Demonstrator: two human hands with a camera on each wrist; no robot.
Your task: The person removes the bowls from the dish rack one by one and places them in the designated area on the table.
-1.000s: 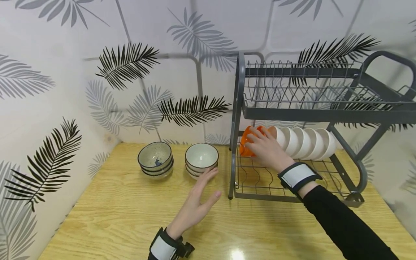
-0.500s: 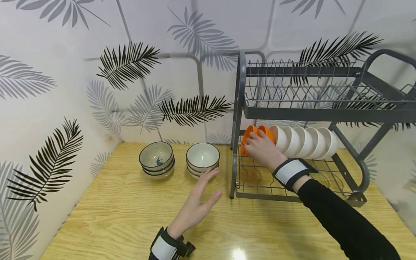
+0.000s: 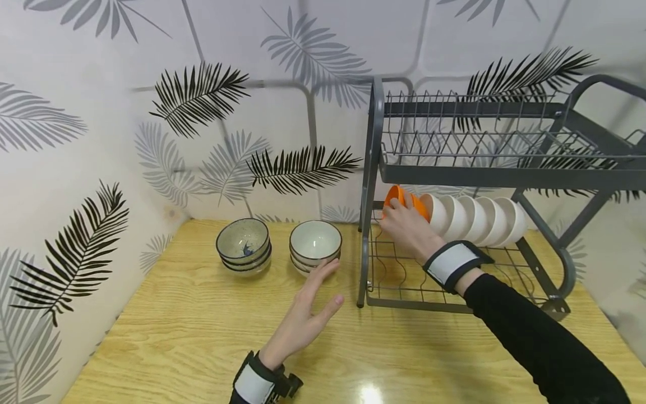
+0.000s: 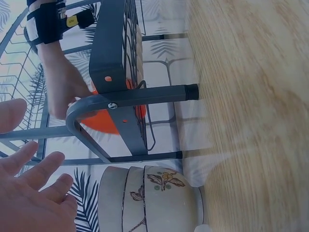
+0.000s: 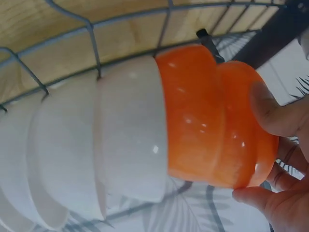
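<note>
My right hand [image 3: 410, 227] grips the leftmost orange bowl [image 3: 395, 195] on the lower tier of a dish rack [image 3: 414, 307]. In the right wrist view, the thumb and fingers hold that orange bowl [image 5: 244, 125] by its outer end, snug against a second orange bowl [image 5: 190, 111]. A row of white bowls [image 3: 487, 221] stands on edge to the right of the orange ones. Over the table, my left hand [image 3: 301, 320] holds nothing, its fingers extended near a stack of pale bowls [image 3: 315, 241]; the left wrist view shows this hand's palm [image 4: 29, 203] beside the stack.
A second stack of speckled bowls [image 3: 243, 242] sits further left on the wooden table [image 3: 202, 336]. The rack's upper tier [image 3: 484, 175] overhangs the right hand, and its left upright [image 3: 367, 224] stands between the two hands. A patterned wall [image 3: 217, 151] rises behind.
My right hand has closed its grip on the leftmost orange bowl, which has shifted up and slightly right, nearer the second orange bowl. My left hand has stayed in place.
</note>
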